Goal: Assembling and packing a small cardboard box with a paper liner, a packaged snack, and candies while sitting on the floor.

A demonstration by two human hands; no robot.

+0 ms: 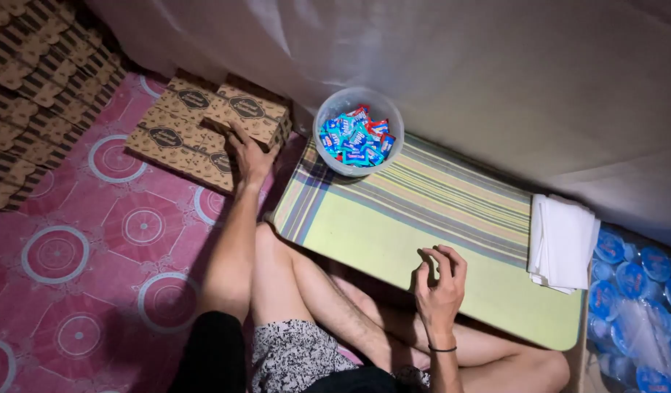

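Cardboard box (248, 115), brown, patterned: topmost of a stack on the pink floor mat (95, 240), my left hand (248, 156) flat on its edge, fingers spread. Right hand (439, 280): fingers curled loosely, holding nothing, over the striped counter (394, 218).

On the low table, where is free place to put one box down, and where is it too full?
The table is bare in the middle, between the bowl at its far left corner, the napkins at its right end and the right hand at the near edge. Crowded: the floor by the left hand, which rests on stacked boxes.
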